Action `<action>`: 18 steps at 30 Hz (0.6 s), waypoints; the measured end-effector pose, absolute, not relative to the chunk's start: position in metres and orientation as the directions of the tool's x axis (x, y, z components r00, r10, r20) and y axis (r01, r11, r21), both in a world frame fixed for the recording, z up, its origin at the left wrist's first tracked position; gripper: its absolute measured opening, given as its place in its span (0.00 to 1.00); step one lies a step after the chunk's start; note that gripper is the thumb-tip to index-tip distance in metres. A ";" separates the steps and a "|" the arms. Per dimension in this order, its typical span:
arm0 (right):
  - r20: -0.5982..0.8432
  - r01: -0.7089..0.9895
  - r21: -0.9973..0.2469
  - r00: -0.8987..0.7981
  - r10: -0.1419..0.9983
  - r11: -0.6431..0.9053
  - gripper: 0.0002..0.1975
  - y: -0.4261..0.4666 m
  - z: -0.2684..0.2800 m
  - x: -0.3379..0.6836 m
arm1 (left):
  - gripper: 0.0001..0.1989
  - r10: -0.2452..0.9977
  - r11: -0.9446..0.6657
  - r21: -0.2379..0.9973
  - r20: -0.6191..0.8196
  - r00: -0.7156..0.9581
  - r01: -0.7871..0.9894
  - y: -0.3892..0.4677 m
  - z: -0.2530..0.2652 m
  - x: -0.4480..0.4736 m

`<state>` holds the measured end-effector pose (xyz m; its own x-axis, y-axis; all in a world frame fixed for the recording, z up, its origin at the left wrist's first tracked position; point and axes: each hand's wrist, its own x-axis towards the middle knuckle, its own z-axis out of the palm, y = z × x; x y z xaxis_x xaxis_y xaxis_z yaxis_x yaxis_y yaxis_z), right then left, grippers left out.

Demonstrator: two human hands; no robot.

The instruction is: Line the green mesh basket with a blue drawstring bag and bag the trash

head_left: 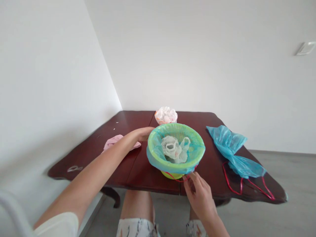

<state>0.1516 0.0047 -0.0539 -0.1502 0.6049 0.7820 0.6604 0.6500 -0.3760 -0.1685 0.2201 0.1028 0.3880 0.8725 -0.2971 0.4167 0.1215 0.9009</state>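
A green plastic basket (pixel 175 126) stands near the front of the table, lined with a thin blue drawstring bag (pixel 158 163) folded over its rim. Inside lies a crumpled whitish plastic bag (pixel 174 148). My left hand (pixel 146 133) reaches to the basket's far left side, its fingers hidden behind the rim. Just below the front rim, my right hand (pixel 199 194) pinches the red drawstring (pixel 172 177) of the liner between thumb and fingers.
Another blue bag (pixel 229 149) with red drawstrings lies on the right of the dark wooden table (pixel 98 164). Behind the basket sits a bundled white plastic bag (pixel 166 115). A pink cloth (pixel 114 141) lies left, partly behind my forearm. White walls rise behind and at left.
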 end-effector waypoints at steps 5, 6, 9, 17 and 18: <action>0.757 0.566 -0.436 -0.190 0.625 0.700 0.08 0.002 -0.045 0.163 | 0.23 0.885 0.152 0.938 -0.269 0.380 0.311 0.223 0.090 -0.180; 0.749 0.528 -0.471 -0.183 0.637 0.706 0.08 0.000 -0.041 0.165 | 0.23 0.893 0.148 0.947 -0.252 0.373 0.287 0.223 0.088 -0.182; 0.759 0.414 -0.597 0.014 0.651 0.687 0.08 -0.006 -0.026 0.167 | 0.26 0.921 0.117 0.970 -0.186 0.343 0.212 0.223 0.085 -0.187; 0.741 0.330 -0.670 0.236 0.628 0.666 0.04 0.012 0.006 0.169 | 0.32 0.941 0.081 0.981 -0.135 0.310 0.178 0.213 0.096 -0.172; 0.743 0.333 -0.665 0.204 0.637 0.669 0.05 0.013 0.008 0.172 | 0.31 0.940 0.084 0.979 -0.139 0.313 0.185 0.210 0.097 -0.171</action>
<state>0.1723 0.0126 0.0076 0.2036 0.6373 0.7433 0.3327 0.6690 -0.6647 -0.1708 0.2096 0.0974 0.3127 0.9396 -0.1391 0.1845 0.0836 0.9793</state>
